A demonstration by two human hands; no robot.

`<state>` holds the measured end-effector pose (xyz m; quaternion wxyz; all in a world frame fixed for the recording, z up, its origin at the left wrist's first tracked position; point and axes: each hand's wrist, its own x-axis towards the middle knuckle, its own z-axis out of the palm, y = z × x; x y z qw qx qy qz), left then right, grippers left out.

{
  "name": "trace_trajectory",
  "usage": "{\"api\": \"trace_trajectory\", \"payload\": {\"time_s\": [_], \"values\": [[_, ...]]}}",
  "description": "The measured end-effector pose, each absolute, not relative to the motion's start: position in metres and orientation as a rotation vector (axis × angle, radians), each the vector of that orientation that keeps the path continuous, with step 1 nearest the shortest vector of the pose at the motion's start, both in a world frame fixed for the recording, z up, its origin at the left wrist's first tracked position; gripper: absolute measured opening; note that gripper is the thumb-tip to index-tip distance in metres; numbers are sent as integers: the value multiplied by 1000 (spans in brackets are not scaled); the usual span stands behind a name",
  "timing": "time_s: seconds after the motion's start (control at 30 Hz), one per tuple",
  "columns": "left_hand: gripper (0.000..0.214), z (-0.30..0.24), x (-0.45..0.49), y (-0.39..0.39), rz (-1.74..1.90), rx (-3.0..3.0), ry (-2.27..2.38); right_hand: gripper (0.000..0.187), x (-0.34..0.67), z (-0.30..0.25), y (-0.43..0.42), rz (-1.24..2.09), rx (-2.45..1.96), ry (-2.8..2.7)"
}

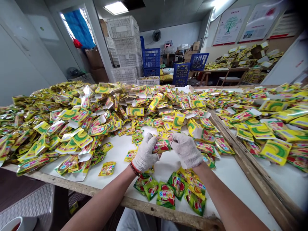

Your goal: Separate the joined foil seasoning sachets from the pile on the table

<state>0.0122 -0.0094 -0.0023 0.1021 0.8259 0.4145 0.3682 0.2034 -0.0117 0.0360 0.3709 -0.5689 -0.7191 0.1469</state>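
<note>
My left hand (145, 154), in a white knit glove with bare fingertips, is closed on the left end of a small red and green candy pack (161, 146). The pack shows watermelon print; I cannot tell whether it is a carton or a sachet. At the pack's right end, my right hand (186, 150), gloved the same way, has its fingers curled in a pinch. Nearer me lie several green candy sachets (166, 195) and yellow candy sachets (193, 183). One more yellow sachet (107, 168) rests left of my left wrist. Yellow candy boxes (178, 121) are heaped just beyond my hands.
Boxes and sachets pile high on the left of the white table (110, 183). A wooden strip (243, 160) divides off more boxes (275, 150) at right. White crates (125, 48) and blue crates (151, 57) stand behind. A cup (20, 223) is at lower left.
</note>
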Motion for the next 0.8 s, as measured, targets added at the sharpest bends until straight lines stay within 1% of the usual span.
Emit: {"api": "trace_trajectory", "payload": {"time_s": [0.07, 0.1, 0.2, 0.33, 0.4, 0.47, 0.63, 0.73, 0.8], "values": [[54, -1, 11, -9, 1105, 2419, 1251, 19, 206, 42, -12, 684, -1472, -1791], [53, -1, 10, -8, 1115, 2410, 1261, 20, 208, 45, -12, 782, -1475, -1741], [54, 1, 8, -8, 1135, 2409, 1262, 24, 211, 49, -14, 937, -1471, -1630], [58, 2, 6, -9, 1126, 2435, 1179, 28, 204, 46, -23, 1488, -1338, -1608], [57, 3, 5, -9, 1107, 2442, 1136, 27, 201, 45, -27, 1645, -1240, -1569], [55, 4, 5, -9, 1088, 2447, 1124, 25, 200, 45, -28, 1637, -1214, -1537], [54, 8, 3, -5, 1057, 2382, 1099, 26, 199, 39, -21, 1441, -1341, -1565], [63, 12, 0, -4, 1083, 2035, 1099, 28, 197, 30, -18, 1346, -1341, -1636], [62, 17, -3, -4, 999, 1747, 1112, 30, 194, 25, -17, 1248, -1337, -1666]]}}
